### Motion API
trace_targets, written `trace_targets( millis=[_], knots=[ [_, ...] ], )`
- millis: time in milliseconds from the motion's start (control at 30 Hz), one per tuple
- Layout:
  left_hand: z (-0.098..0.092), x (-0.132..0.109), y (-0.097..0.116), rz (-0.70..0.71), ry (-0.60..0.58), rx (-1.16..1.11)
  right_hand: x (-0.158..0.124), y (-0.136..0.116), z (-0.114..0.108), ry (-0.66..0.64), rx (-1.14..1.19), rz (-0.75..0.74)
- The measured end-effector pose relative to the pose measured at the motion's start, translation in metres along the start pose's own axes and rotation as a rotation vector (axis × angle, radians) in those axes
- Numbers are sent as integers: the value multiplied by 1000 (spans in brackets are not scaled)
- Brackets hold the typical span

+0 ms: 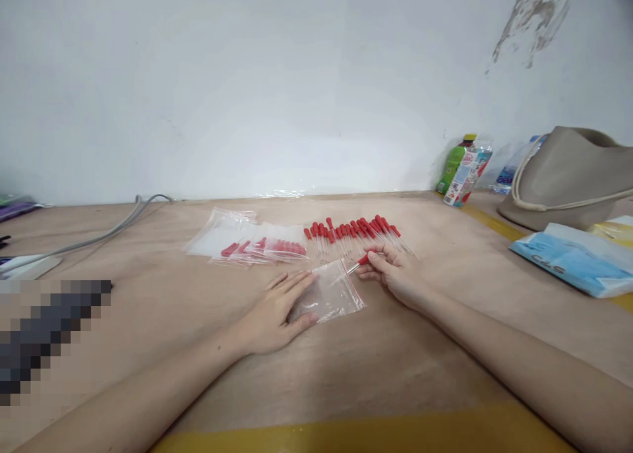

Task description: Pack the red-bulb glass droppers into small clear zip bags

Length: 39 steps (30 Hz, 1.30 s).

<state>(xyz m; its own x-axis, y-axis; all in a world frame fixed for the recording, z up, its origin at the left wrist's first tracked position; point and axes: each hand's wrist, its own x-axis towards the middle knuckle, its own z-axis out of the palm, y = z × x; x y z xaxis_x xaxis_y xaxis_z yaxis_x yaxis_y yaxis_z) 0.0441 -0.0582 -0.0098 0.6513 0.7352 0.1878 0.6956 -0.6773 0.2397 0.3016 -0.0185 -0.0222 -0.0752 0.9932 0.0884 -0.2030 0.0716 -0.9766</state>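
Note:
My left hand point(277, 311) lies flat with its fingers stretched out, pressing on the left edge of a small clear zip bag point(333, 295) on the wooden table. My right hand point(395, 273) pinches a red-capped glass dropper point(360, 262) whose tip points at the bag's mouth. Just behind it lies a row of several loose red-capped droppers point(356, 232). To the left of that row sit filled zip bags with droppers point(267, 248) and a stack of empty clear bags point(220, 232).
A grey cable point(99, 235) runs along the back left. At the back right stand bottles point(465, 169), a beige bag point(568, 179) and a blue tissue pack point(573, 258). A yellow strip point(346, 433) marks the table's near edge. A blurred patch covers the left.

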Motion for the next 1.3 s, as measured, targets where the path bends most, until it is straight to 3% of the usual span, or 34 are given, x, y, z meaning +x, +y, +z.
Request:
trace_targets(
  millis=[133, 433, 767, 900, 1033, 1300],
  knots=[
    [-1, 1, 1, -15, -16, 0, -1, -4, -8, -178, -142, 12],
    [-1, 1, 0, 4, -5, -4, -8, -6, 0, -544, -79, 59],
    [-9, 2, -6, 2, 20, -190, 0, -9, -6, -490, -332, 205],
    [-6, 1, -7, 3, 8, -171, -5, -10, 4, -559, -477, 69],
    [-4, 0, -6, 11, 15, -168, -8, -8, 7, -550, -495, 19],
    [-5, 1, -5, 42, 40, -169, -9, -8, 1, -597, -387, 141]
  ],
)
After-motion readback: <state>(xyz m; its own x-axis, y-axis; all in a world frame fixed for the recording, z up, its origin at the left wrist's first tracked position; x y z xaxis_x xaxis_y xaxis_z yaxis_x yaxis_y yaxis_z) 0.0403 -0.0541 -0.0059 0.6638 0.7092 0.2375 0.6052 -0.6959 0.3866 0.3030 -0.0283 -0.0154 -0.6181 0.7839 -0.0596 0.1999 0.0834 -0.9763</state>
